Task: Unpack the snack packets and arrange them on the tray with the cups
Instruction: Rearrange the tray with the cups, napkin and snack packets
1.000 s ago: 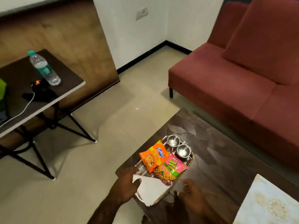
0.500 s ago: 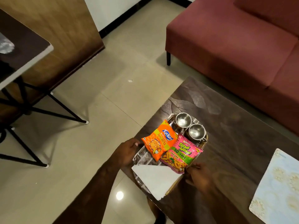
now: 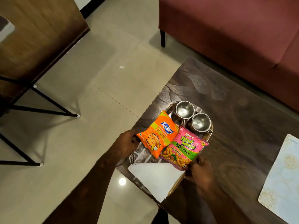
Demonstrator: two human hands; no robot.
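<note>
A metal tray (image 3: 209, 136) rests on the dark table's near left corner. At its far end stand two steel cups (image 3: 184, 109) (image 3: 201, 122), side by side. An orange snack packet (image 3: 157, 135) and a pink-and-green snack packet (image 3: 184, 147) lie flat in the middle of the tray. A white folded paper (image 3: 156, 177) covers the tray's near end. My left hand (image 3: 125, 143) grips the tray's left rim beside the orange packet. My right hand (image 3: 201, 171) holds the tray's right rim by the pink packet's corner.
The dark marbled table (image 3: 234, 113) carries a pale patterned mat (image 3: 281, 178) at the right. A maroon sofa (image 3: 234, 33) stands beyond it. A black-legged desk (image 3: 24, 97) is at the left across beige floor tiles (image 3: 97, 78).
The view has tilted down and closer. My left hand moved from the white paper to the tray's left rim. My right hand closed onto the right rim.
</note>
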